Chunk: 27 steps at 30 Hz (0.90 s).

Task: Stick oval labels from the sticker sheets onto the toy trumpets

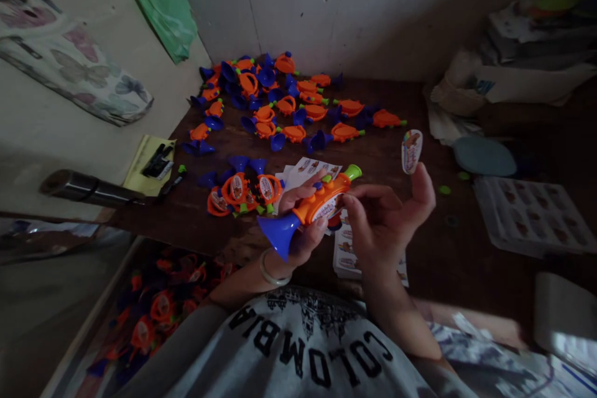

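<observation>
My left hand [302, 245] is closed around a toy trumpet [305, 211] with an orange body, a blue bell pointing left and a lime-green mouthpiece. On the trumpet's side lies an oval printed sticker [328, 208]. The thumb and forefinger of my right hand [389, 221] pinch at this sticker's right end. A second oval sticker [411, 152] clings to a raised fingertip of the same hand. Below the hands are sticker sheets [346, 255], partly covered by my right hand. Several stickered trumpets [237, 189] lie left of my left hand.
Many trumpets [289, 106] without visible stickers spread across the back of the dark table [433, 230]. More stickered ones [161, 308] fill a space below left. A dark cylinder [93, 188] juts in at left. Clear plastic with sticker sheets [536, 214] lies right.
</observation>
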Each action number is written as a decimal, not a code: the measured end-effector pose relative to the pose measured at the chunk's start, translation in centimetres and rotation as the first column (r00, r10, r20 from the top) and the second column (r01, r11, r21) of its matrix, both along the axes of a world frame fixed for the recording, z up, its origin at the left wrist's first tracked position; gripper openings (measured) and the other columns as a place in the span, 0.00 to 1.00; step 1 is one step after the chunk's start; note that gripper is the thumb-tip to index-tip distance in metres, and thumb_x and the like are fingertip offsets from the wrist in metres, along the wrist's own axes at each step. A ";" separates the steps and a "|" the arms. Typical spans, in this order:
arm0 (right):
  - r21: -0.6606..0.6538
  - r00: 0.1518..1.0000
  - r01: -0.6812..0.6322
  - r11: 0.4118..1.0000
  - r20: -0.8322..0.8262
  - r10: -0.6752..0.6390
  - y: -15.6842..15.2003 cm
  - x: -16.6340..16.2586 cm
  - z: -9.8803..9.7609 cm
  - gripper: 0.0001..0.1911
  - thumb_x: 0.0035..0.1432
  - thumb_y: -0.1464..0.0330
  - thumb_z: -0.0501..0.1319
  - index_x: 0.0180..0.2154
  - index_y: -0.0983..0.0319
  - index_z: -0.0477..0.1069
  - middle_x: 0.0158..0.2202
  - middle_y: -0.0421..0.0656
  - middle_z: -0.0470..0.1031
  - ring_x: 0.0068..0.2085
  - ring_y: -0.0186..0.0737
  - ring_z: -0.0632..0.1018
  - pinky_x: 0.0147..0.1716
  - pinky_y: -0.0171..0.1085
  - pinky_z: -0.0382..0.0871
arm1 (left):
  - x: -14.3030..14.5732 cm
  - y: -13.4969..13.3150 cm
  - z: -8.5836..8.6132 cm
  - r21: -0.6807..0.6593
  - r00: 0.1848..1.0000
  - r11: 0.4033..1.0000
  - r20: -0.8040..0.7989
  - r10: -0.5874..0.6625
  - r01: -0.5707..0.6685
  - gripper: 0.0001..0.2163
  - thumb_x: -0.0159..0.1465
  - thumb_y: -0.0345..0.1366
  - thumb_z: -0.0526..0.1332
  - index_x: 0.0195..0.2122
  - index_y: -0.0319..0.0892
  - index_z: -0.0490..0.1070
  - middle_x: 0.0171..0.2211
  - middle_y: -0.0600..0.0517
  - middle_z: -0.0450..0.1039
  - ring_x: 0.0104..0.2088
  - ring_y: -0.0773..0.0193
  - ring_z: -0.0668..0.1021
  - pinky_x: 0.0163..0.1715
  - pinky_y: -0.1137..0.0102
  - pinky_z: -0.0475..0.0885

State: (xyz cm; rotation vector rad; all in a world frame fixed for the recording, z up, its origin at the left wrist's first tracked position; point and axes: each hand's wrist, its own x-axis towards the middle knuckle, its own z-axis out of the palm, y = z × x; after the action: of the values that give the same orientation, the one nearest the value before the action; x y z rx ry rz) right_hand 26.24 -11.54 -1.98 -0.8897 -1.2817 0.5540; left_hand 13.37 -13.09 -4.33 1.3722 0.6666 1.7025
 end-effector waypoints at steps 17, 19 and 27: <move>0.018 0.990 0.118 0.993 0.072 -0.119 2.7 0.7 -1.6 0.39 0.69 0.58 0.62 0.74 0.43 0.46 0.63 0.50 0.69 0.55 0.48 0.81 0.45 0.47 0.83 | 0.1 0.7 -0.4 -0.235 0.964 0.957 0.241 -0.110 0.168 0.21 0.67 0.46 0.69 0.60 0.50 0.70 0.65 0.46 0.75 0.68 0.47 0.75 0.70 0.47 0.71; -0.035 0.997 -0.027 0.999 0.067 0.030 2.5 0.6 -1.6 0.38 0.70 0.58 0.60 0.74 0.43 0.44 0.61 0.50 0.71 0.53 0.48 0.82 0.47 0.50 0.84 | 0.6 1.2 -0.6 -0.330 0.934 0.918 0.342 -0.102 0.221 0.23 0.67 0.49 0.69 0.60 0.50 0.72 0.65 0.47 0.76 0.67 0.47 0.76 0.71 0.49 0.70; 0.221 0.967 0.152 0.963 0.169 -0.191 1.0 0.5 -1.6 0.43 0.63 0.67 0.68 0.72 0.42 0.52 0.62 0.48 0.64 0.47 0.43 0.81 0.45 0.48 0.84 | -0.4 1.0 -2.2 -0.217 0.982 0.963 -0.074 -0.176 0.157 0.37 0.63 0.40 0.75 0.71 0.55 0.63 0.79 0.45 0.52 0.77 0.47 0.60 0.72 0.54 0.67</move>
State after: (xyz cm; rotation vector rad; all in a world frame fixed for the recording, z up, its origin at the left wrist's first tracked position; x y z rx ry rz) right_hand 26.70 -10.50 -3.57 -0.8843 -1.3888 0.1972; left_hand 13.00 -12.07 -6.54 1.3231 0.7396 1.4006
